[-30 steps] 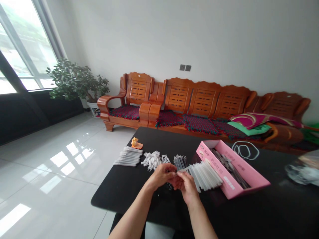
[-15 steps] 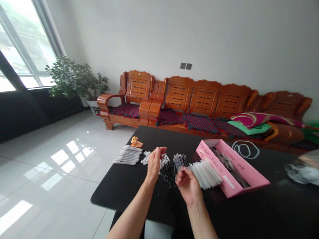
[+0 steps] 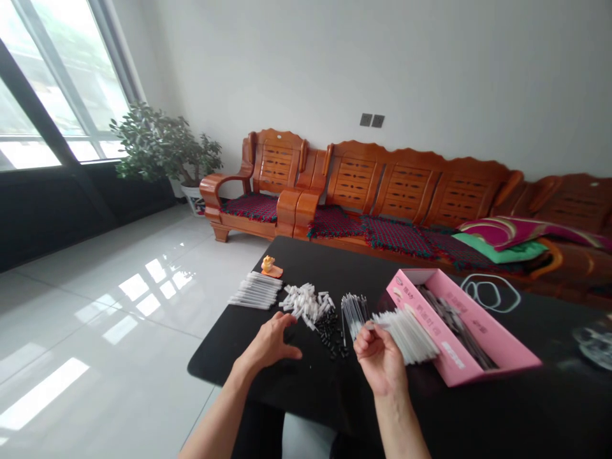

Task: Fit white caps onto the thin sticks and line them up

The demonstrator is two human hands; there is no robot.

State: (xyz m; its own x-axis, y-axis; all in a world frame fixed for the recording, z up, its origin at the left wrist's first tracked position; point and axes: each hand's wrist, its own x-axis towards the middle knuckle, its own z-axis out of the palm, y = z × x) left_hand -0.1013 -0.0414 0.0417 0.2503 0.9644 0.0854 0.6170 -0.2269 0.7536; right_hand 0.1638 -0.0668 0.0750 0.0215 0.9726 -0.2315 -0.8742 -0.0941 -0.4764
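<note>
Currently, 1 hand spread by the white caps, 1 hand curled by the clear tubes

The left hand (image 3: 273,341) is open above the near part of the black bench (image 3: 318,392), its thumb held well away from the fingers. Just beyond its fingertips lies a loose heap of white caps (image 3: 308,303); whether any fingertip touches a cap is hard to tell. Small black pieces (image 3: 329,331) are scattered to the right of this hand, apart from its thumb. Farther off, at the left side of the bench, white sticks (image 3: 255,291) lie in a row.

The right hand (image 3: 381,357) has its fingers curled in, with the palm partly showing. Something pale appears at its fingertips, but it blends into the background, so I cannot tell whether the hand grips anything. Clear tubes (image 3: 408,335) lie side by side just beyond it and to its right, along the pink box (image 3: 433,326). Thin dark rods (image 3: 354,309) lie beyond it to the left, their near ends partly hidden.

Inside the box, dark strips (image 3: 459,325) overlap too much to count, and its near wall covers some of them. A clear bag (image 3: 595,341) is cut off at the right edge.
</note>
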